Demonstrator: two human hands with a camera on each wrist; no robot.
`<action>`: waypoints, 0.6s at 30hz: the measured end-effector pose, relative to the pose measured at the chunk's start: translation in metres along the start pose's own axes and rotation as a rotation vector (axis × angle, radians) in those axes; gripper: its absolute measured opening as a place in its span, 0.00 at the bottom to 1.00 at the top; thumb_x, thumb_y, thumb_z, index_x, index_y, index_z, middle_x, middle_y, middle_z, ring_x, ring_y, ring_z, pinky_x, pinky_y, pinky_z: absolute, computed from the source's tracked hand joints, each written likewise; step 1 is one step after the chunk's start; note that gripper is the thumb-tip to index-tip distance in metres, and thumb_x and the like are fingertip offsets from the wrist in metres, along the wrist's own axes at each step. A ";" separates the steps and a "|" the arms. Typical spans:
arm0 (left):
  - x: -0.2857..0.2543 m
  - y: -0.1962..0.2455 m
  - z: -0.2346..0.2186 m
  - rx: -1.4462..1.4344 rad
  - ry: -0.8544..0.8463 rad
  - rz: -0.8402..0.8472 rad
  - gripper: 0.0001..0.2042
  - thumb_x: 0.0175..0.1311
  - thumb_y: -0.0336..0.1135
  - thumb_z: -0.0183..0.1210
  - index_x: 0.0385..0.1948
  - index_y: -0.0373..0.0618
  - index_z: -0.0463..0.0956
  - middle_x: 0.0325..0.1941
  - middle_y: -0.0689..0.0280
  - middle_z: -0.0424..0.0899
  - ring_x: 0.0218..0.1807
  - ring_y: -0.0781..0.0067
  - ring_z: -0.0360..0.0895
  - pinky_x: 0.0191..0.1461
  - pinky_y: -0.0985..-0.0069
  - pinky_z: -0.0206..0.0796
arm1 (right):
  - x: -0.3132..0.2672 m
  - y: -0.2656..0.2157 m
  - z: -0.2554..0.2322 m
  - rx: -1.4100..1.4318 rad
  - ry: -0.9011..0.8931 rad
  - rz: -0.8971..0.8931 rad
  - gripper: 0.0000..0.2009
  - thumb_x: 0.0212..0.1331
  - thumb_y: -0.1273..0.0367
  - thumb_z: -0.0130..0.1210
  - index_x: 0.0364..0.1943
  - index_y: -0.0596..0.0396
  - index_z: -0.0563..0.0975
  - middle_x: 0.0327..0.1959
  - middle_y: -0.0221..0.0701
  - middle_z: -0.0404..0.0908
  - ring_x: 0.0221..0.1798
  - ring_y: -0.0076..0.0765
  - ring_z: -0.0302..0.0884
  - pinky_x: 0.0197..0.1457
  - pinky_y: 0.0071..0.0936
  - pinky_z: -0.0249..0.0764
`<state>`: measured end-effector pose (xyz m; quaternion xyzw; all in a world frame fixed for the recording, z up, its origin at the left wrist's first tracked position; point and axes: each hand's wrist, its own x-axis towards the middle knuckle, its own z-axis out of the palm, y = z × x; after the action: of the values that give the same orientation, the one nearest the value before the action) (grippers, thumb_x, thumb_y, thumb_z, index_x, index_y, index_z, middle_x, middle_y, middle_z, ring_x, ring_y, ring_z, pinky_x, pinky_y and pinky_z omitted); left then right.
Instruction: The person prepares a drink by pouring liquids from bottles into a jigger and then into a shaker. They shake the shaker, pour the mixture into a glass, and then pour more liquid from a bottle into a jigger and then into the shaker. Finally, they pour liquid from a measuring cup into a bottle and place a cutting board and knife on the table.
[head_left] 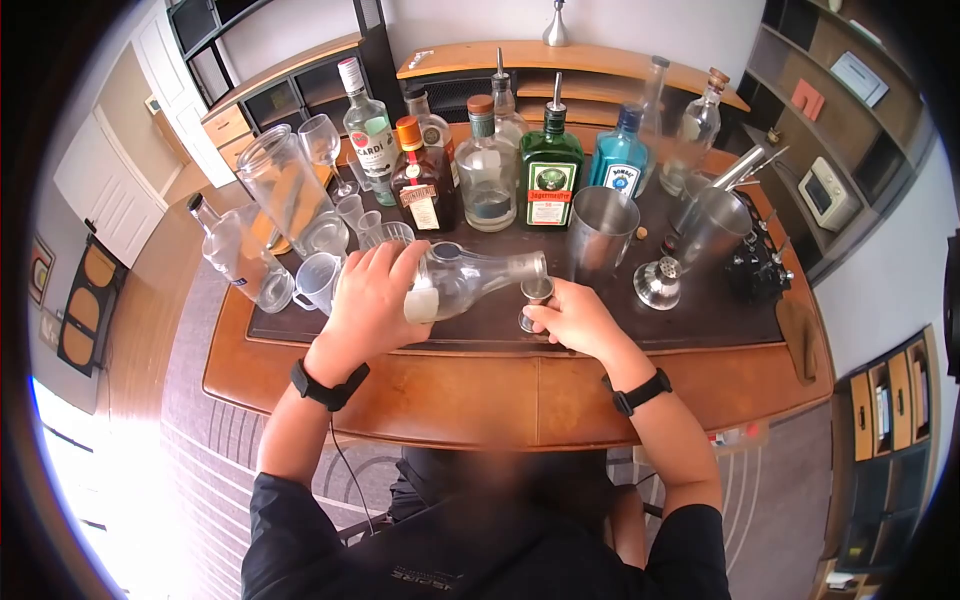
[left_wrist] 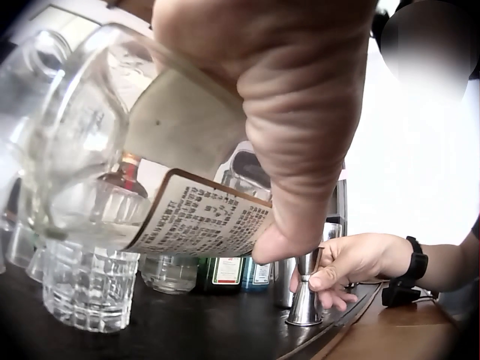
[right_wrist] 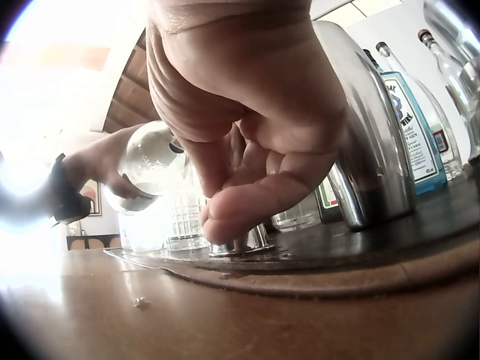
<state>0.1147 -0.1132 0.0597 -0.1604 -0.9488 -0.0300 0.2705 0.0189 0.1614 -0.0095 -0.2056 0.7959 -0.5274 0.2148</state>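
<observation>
My left hand (head_left: 368, 300) grips a clear glass bottle (head_left: 462, 284) around its body and holds it tipped nearly level, neck to the right. The bottle's mouth overlaps the rim of a steel jigger (head_left: 537, 289) in the head view. Fingers and thumb of my right hand (head_left: 585, 322) pinch the jigger at its narrow waist; it stands upright on the dark mat, as the left wrist view shows (left_wrist: 304, 306). A printed label (left_wrist: 206, 217) is on the bottle, with some clear liquid low inside. Beneath the bottle stands a cut-glass tumbler (left_wrist: 90, 289).
A steel shaker tin (head_left: 600, 235) and a strainer (head_left: 658, 285) stand right of the jigger. Behind are a green bottle (head_left: 551, 175), a blue bottle (head_left: 620, 155) and several others. A measuring jug (head_left: 316, 280), an empty bottle (head_left: 245, 258) and a large jar (head_left: 285, 190) are at left.
</observation>
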 end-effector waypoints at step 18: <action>0.010 0.029 0.031 -0.869 0.127 -0.362 0.49 0.36 0.42 0.79 0.64 0.32 0.63 0.58 0.50 0.78 0.60 0.57 0.77 0.65 0.64 0.69 | -0.078 -0.064 -0.081 -0.113 0.298 -0.089 0.07 0.66 0.68 0.59 0.40 0.58 0.77 0.26 0.26 0.81 0.28 0.19 0.77 0.35 0.22 0.74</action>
<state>0.1005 -0.0784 0.0373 -0.0885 -0.8427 -0.4804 0.2264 0.0448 0.2424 0.0882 -0.1721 0.8373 -0.5155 0.0591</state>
